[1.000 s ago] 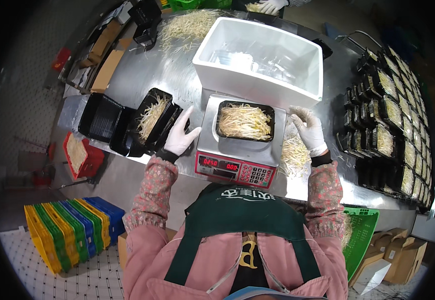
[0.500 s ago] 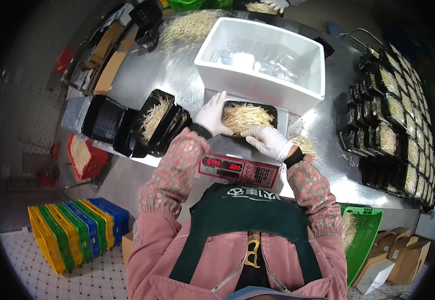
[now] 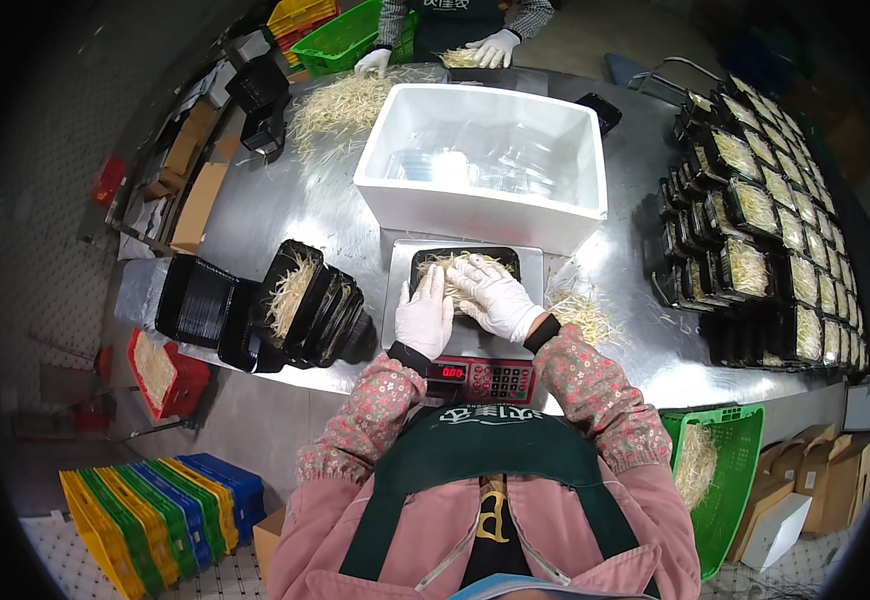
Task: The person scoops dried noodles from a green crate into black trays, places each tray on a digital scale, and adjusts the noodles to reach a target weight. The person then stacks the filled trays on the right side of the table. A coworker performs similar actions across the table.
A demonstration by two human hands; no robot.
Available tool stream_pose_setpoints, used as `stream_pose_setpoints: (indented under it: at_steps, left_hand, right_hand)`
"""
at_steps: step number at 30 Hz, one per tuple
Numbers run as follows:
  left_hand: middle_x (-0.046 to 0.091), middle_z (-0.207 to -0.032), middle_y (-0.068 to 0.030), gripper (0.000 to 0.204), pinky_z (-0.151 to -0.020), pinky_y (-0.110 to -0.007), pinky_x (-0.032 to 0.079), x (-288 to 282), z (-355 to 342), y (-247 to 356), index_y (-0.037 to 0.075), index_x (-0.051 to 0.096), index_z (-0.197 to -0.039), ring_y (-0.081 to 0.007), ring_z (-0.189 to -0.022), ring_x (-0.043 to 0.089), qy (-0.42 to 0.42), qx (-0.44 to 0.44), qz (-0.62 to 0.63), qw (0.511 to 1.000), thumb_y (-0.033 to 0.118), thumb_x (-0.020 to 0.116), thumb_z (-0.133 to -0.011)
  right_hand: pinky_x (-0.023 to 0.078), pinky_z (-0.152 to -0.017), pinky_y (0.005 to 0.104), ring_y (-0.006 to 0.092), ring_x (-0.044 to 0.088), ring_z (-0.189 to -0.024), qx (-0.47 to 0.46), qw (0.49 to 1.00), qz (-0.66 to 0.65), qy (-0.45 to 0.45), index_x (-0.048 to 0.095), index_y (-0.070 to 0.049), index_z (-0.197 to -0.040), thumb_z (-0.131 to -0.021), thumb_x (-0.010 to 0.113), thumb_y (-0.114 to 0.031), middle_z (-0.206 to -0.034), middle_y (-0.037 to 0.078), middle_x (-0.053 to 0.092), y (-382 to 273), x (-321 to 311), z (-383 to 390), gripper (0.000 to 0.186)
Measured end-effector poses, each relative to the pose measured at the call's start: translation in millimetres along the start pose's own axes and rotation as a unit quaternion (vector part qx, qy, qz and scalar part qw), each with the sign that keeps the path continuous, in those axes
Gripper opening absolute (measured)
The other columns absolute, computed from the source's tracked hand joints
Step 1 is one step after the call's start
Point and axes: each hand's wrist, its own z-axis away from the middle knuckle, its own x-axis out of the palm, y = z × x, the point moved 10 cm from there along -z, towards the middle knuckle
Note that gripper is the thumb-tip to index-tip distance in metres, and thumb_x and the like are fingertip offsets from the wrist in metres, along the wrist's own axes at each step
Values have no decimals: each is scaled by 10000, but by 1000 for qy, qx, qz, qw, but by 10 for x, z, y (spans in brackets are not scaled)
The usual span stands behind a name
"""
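Both gloved hands, left hand [image 3: 423, 318] and right hand [image 3: 496, 297], press flat, unclenched, on sprouts [image 3: 455, 268] in the black tray [image 3: 465, 258]; strands could spill onto the scale [image 3: 463, 345].

Bright overhead light, even across the centre. Strong glare on the steel table [image 3: 645, 330], with white hot spots right of the foam box [image 3: 480, 160]. Box interior nearly blown out. Soft, short shadows under the tray stacks [image 3: 755, 220]. Heavy fisheye bend; straight edges curve. Corners fall to black vignette. Centre sharp, rim soft and dim.
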Motion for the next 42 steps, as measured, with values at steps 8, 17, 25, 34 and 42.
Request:
stream_pose_setpoints:
  at_steps: [8,17,25,34,42]
  left_hand:
    - [365,-1500,-175,497,-1112,-508,291,35,-6,16,6,466,-1371,-295,-1331,417,2,-37,-5,999,232,482,-929]
    - [331,-1511,-208,548,-1169,-489,207,-217,24,-45,5,355,-1450,-341,-1412,306,2,-9,139,990,99,475,-923]
    - [480,-1363,-215,422,-1125,-429,303,-394,-402,68,-28,477,-1340,-366,-1296,421,57,82,185,978,171,443,-970]
    - [530,-1205,-84,364,-978,-481,359,143,-569,414,126,556,-1248,-308,-1155,465,-39,135,77,987,217,553,-896]
    - [478,-1390,-163,395,-1085,-449,325,-231,-442,491,94,565,-1327,-364,-1309,411,-80,135,72,985,246,502,-969]
  right_hand:
    - [526,-746,411,319,658,-827,156,986,-57,33,696,-91,-1024,-816,709,-223,-900,138,680,450,-311,203,246]
    - [540,-721,333,229,696,-767,225,950,-194,96,737,-37,-964,-825,717,-146,-852,148,714,930,-1137,715,178]
    - [513,-760,430,335,649,-850,214,974,-62,34,712,-65,-917,-878,624,-266,-891,146,680,739,-933,754,223]
    - [512,-689,456,387,635,-765,71,986,-138,-55,654,-68,-866,-870,610,-241,-816,171,657,165,-96,254,178]
    - [538,-754,334,215,686,-821,244,914,-296,132,698,-30,-1002,-892,675,-236,-924,126,719,1607,-952,-139,235]
